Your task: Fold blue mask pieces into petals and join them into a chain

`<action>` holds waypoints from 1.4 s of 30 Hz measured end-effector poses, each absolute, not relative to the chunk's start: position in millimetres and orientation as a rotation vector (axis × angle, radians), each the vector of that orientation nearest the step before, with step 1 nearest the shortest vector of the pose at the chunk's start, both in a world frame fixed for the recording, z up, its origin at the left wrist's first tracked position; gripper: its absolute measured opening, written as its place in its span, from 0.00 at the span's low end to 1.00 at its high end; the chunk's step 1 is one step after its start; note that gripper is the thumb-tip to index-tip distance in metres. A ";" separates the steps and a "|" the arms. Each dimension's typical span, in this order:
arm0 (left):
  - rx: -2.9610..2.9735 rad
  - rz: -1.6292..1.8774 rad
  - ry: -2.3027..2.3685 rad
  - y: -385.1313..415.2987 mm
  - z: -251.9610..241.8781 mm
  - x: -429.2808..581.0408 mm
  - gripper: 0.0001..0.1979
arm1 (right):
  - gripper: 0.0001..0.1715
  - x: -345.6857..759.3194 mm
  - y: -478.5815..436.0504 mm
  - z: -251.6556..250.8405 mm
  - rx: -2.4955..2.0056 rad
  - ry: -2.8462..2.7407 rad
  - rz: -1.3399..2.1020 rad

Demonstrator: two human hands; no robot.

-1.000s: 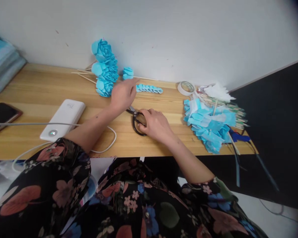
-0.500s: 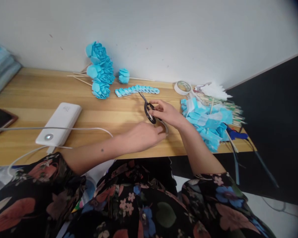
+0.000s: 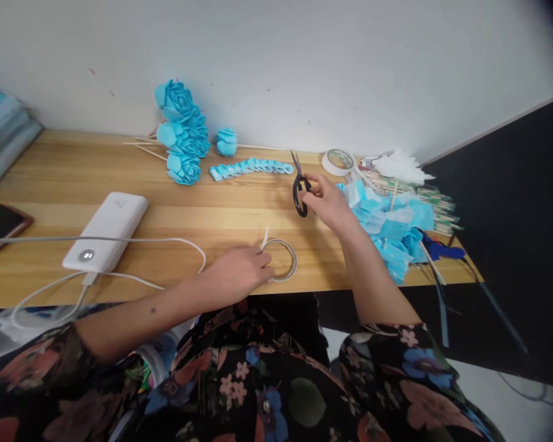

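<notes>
My left hand point(image 3: 242, 274) is closed on the left side of a thin roll of tape point(image 3: 294, 261), close to the table's front edge. A short loose end of tape sticks up beside my fingers. In my right hand point(image 3: 325, 197) is a pair of black-handled scissors point(image 3: 300, 193), with the blades pointing toward the wall. Beyond the scissors, to the left, lies a pleated strip of blue paper point(image 3: 251, 167). Several blue paper roses point(image 3: 182, 138) on sticks lie farther left. A small blue paper bud point(image 3: 227, 142) on a stick rests against the wall.
Wider white tape point(image 3: 338, 162) sits at the back right. Beside it are a heap of blue paper pieces point(image 3: 387, 221), bundled sticks point(image 3: 435, 205) and a blue-handled tool point(image 3: 445, 250). On the left are a white power bank point(image 3: 108, 230) with cables, a phone point(image 3: 2, 224) and folded cloth point(image 3: 4, 135).
My right hand has moved the scissors right and toward the wall, away from the pleated strip. My left hand has drawn back left and down with the tape roll, now in plain view.
</notes>
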State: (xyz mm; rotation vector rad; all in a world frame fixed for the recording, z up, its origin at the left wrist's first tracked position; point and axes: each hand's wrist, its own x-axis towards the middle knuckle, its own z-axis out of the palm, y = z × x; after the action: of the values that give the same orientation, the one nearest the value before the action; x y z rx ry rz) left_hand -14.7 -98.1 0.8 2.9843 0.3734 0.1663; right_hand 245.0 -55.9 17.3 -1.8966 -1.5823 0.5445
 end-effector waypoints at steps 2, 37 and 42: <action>2.985 0.204 0.422 -99.1 -0.5 -21.9 0.10 | 0.31 247.9 -61.7 16.2 -2.061 -1.660 0.297; 2.993 0.407 0.614 -81.3 4.6 -24.8 0.18 | 0.21 241.6 -74.8 24.1 -2.421 -2.101 -0.049; 3.049 0.324 0.577 -81.3 11.4 -2.0 0.16 | 0.24 236.0 -58.0 30.7 -2.546 -2.077 -0.064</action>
State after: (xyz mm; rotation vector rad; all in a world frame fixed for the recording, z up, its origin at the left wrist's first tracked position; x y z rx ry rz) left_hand -2.0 -81.3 11.4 3.0487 0.5768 0.3241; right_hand 236.0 -58.0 30.7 -2.5456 -2.0770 -0.0642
